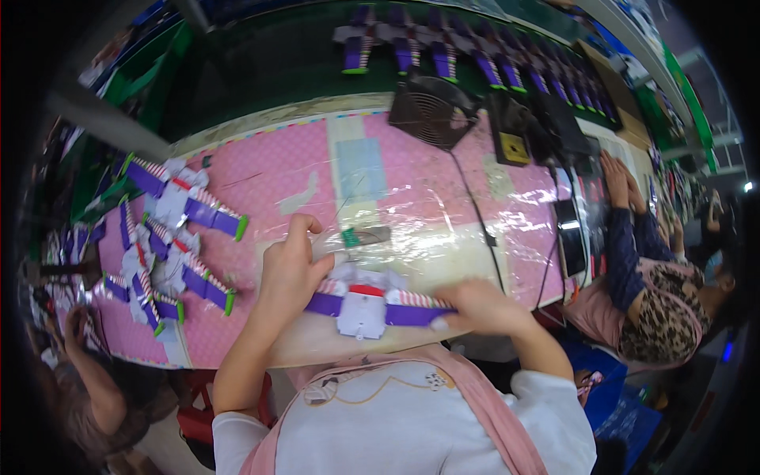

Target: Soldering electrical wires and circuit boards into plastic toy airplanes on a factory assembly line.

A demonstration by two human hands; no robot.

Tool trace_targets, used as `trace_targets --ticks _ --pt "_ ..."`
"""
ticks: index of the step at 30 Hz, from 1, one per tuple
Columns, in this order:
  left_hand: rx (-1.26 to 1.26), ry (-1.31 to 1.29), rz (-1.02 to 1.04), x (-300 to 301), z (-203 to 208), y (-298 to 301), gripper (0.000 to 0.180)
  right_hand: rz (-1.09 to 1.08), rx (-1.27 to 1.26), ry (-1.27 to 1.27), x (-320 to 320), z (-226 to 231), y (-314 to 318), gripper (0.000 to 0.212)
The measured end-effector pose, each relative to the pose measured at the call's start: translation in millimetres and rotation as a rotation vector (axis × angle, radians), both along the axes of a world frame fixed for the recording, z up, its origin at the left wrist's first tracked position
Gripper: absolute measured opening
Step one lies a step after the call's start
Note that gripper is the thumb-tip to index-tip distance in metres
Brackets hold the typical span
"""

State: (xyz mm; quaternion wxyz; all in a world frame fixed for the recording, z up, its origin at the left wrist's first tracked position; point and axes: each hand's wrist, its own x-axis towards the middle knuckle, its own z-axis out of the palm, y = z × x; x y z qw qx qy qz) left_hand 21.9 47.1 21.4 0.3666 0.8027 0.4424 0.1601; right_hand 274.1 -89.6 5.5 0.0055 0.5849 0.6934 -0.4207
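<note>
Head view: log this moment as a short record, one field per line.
Left hand: left hand raised by the left wing, thumb and forefinger apart; contact unclear
Right hand: right hand, blurred, gripping the right wing's end
Worked item: purple-and-white winged part
Just beyond it: small green board
Table's left: similar winged parts, clustered
Far side: black fan
Right: co-worker's hands

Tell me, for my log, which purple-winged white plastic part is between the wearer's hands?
The lone purple-winged white plastic part nearest the torso, right hand at its wing; others lie at left or in the far row.
</note>
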Motion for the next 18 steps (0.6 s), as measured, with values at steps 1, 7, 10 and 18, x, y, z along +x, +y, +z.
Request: trace_targets --ticks 1,7,10,18 --pt "-0.164 -0.024 0.072 -8.0 16.5 -1.6 0.027 -0.088 -0.019 0.324 -2.3 -2.3 -13.6 0.038" --pt "-0.646 -0.597 0.044 -97.0 13.4 -38.0 0.033 -0.652 -0.17 0.922 -22.0 19.5 38.4 0.037" --pt "-0.689 -0.619 0.281 -97.1 -8.9 -58.5 0.032 -0.658 -0.028 0.967 -66.4 11.4 190.1 0.027" --pt "-0.639 -0.727 0.579 -127.4 -29.1 -90.5 0.047 -1.152 -0.007 1.268 -39.1 -88.6 416.6 0.021"
